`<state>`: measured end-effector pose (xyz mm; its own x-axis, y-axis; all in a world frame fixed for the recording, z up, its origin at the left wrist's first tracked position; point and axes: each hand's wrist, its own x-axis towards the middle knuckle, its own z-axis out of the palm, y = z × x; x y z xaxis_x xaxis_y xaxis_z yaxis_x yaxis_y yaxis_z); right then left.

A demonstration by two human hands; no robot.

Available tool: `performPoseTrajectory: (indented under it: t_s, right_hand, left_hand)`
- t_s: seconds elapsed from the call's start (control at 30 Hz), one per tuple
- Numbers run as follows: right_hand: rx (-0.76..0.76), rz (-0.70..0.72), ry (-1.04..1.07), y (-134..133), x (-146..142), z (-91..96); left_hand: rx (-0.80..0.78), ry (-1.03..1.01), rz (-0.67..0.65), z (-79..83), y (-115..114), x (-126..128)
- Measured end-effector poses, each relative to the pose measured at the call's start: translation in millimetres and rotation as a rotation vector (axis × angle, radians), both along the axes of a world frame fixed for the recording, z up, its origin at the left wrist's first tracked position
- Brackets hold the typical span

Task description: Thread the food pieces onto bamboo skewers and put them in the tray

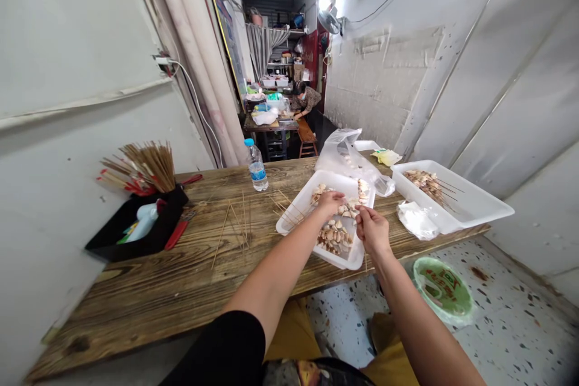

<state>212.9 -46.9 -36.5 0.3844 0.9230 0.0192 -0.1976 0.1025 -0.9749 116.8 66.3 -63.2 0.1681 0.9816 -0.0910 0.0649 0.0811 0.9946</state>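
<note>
My left hand (330, 201) reaches into a white tray (304, 200) of pale food pieces (335, 237), its fingers curled down on the pieces. Just to its right, my right hand (371, 229) hovers over the same tray with fingers pinched together, apparently on a thin bamboo skewer that is hard to make out. Loose skewers (235, 224) lie on the wooden table (181, 277) to the left of the tray.
A second white tray (470, 202) at right holds finished skewers (427, 184). A water bottle (257, 165), clear plastic bags (346, 157), and a black box (136, 226) with a bundle of sticks (145, 166) share the table. A green-lined bin (443, 289) sits on the floor. A person works far back.
</note>
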Motion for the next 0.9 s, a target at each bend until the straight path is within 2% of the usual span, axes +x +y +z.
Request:
performPoseTrajectory:
  t_s: [0.07, 0.13, 0.27, 0.37, 0.43, 0.5, 0.63, 0.77, 0.9]
  right_hand:
    - [-0.018, 0.026, 0.113, -2, 1, 4.1]
    - [-0.027, 0.047, 0.143, -3, 2, 7.2]
    - [-0.027, 0.067, 0.144, -7, 0, 11.2]
    - [-0.015, 0.088, 0.108, -9, -2, 13.1]
    - [-0.013, 0.094, 0.084, -10, -3, 13.8]
    - [-0.021, 0.088, 0.076, -9, -3, 13.4]
    - [-0.056, 0.055, 0.050, -3, -3, 6.9]
    - [-0.066, 0.034, -0.183, 5, -4, -4.1]
    - [-0.016, -0.067, -0.459, 9, -8, -5.9]
  left_hand:
    - [0.110, 0.301, -0.002, -2.0, -1, -2]
    - [0.154, 0.481, -0.031, -2.4, -1, -4]
    - [0.228, 0.537, -0.063, -1.3, -2, -5]
    - [0.286, 0.432, -0.062, -0.7, -4, -3]
    - [0.250, 0.287, -0.060, 1.1, -5, -1]
    - [0.151, 0.057, -0.088, 5.5, -6, -1]
    - [-0.095, -0.421, -0.246, 19.8, -11, -4]
    - [-0.089, -0.505, -0.330, 28.6, -18, -7]
    - [-0.110, -0.566, -0.435, 30.1, -21, -10]
